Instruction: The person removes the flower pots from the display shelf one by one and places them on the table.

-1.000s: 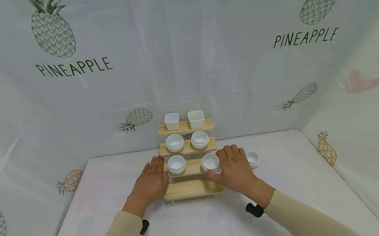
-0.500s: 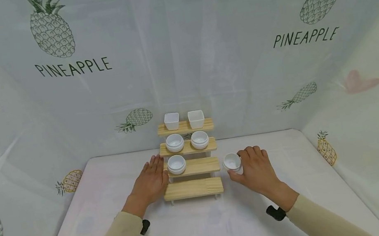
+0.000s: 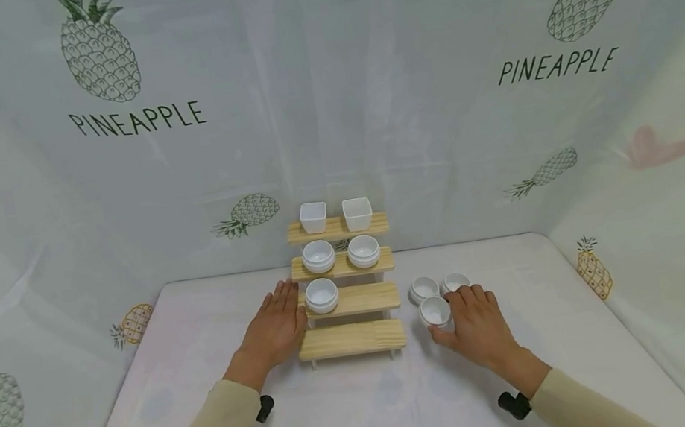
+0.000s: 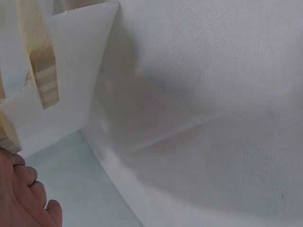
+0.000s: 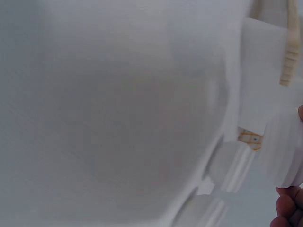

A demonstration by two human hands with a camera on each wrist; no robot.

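A small white round bowl (image 3: pixel 435 311) is pinched between the thumb and fingers of my right hand (image 3: pixel 480 326). In the right wrist view, the held bowl (image 5: pixel 281 151) appears raised off the table. Two similar bowls, one on the left (image 3: pixel 424 290) and one on the right (image 3: pixel 456 282), stand on the table just behind it. My left hand (image 3: pixel 273 327) lies with straight fingers against the left side of a wooden tiered stand (image 3: pixel 352 340). On the stand's second step from the front, a round bowl (image 3: pixel 322 296) sits at the left.
Higher up the stand are two round bowls, left (image 3: pixel 319 257) and right (image 3: pixel 364 251). The top step bears two square white cups, left (image 3: pixel 314 218) and right (image 3: pixel 358 215). A pineapple-printed curtain (image 3: pixel 369 126) borders the white table (image 3: pixel 350 424).
My right hand has carried the round bowl off the stand's second step, rightward and then nearer me. Two bowls on the table now show behind it. The left hand stays against the stand.
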